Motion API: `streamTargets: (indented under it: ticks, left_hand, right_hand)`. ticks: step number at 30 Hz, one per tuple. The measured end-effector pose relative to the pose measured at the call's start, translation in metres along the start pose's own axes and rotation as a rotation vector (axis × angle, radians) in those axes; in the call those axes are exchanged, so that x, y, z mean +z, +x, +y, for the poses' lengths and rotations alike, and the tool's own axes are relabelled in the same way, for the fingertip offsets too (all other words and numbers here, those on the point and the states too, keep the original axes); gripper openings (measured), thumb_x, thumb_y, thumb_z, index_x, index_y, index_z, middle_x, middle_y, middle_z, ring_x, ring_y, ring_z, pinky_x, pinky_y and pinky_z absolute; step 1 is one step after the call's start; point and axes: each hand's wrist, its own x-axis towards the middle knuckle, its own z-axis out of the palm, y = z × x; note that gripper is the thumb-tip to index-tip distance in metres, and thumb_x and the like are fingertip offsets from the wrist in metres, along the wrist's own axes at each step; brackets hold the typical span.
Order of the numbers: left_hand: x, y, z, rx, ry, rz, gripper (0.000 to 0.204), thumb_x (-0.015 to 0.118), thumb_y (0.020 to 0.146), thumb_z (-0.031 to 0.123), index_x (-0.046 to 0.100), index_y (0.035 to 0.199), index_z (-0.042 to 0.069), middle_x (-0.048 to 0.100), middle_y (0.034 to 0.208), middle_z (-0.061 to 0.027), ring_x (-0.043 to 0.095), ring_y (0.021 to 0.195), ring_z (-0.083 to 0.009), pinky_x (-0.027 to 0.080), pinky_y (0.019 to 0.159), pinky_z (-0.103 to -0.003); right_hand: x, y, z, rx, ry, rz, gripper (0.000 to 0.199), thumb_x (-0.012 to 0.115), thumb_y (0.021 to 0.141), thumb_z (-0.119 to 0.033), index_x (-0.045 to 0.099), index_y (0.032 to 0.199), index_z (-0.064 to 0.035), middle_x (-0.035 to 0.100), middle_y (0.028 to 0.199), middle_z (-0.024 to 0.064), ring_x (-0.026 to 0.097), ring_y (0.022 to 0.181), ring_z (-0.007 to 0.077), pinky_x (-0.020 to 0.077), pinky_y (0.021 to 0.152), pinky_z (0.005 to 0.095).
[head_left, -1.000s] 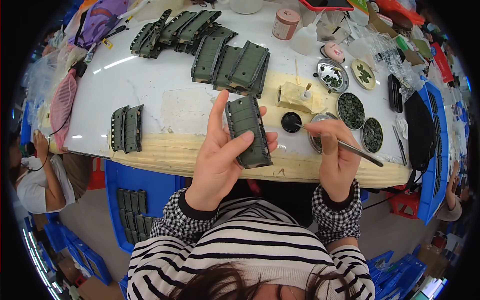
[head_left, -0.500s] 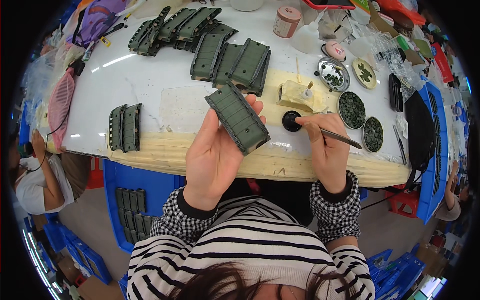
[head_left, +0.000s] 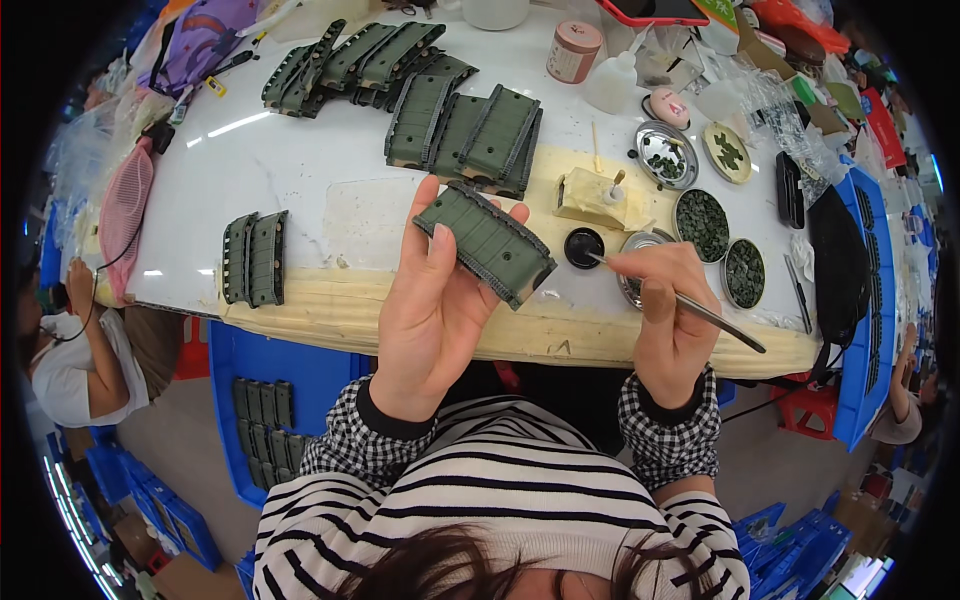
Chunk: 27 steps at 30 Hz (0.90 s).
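While the left hand (head_left: 435, 300) keeps a closed grip on a green ribbed part (head_left: 485, 243), tilted just above the tabletop (head_left: 300, 180) edge, the right hand (head_left: 672, 320) pinches a thin brush (head_left: 690, 308). Its tip sits at a small black pot (head_left: 583, 247), just right of the part.

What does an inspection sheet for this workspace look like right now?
Surface: white table, front edge stained yellowish.
Job's things: green part in left hand; brush in right hand, tip at black pot.
Clutter: green parts stacked, two more; dishes; pink jar.
Hands: both gripping.
Cables: thin black one over the left edge.
Surroundings: blue crates; another person at left.
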Motion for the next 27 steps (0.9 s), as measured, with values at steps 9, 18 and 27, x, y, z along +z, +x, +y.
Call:
streamTargets:
  ticks: [9,18,27]
  left_hand:
    - [0.0,0.0,-0.001,-0.085,-0.049,0.041,0.034,0.036,0.103,0.021,0.036,0.136,0.012,0.042,0.138,-0.0217,0.036,0.135,-0.0331,0.044,0.105,-0.044]
    - [0.008,-0.002,0.0,-0.083,-0.098,0.064,0.032,0.037,0.103,0.018,0.036,0.134,0.015,0.043,0.138,-0.0203,0.038,0.134,-0.033,0.044,0.105,-0.045]
    - [0.007,-0.002,-0.002,-0.069,-0.147,0.073,0.028,0.041,0.102,0.016,0.041,0.129,0.014,0.047,0.133,-0.0187,0.04,0.132,-0.0334,0.044,0.104,-0.045]
  right_hand:
    - [0.019,-0.011,-0.022,-0.045,0.307,-0.163,0.018,0.059,0.09,-0.009,0.067,0.103,-0.0003,0.066,0.102,0.0161,0.065,0.094,0.0256,0.0512,0.079,0.0298]
    - [0.024,-0.012,-0.019,-0.031,0.314,-0.119,0.02,0.056,0.094,-0.013,0.066,0.101,0.0028,0.065,0.101,0.0166,0.066,0.096,0.0264,0.0516,0.081,0.0307]
    - [0.027,-0.013,-0.017,-0.036,0.283,-0.104,0.021,0.056,0.094,-0.015,0.067,0.1,0.0021,0.065,0.098,0.016,0.066,0.096,0.027,0.0524,0.081,0.0316]
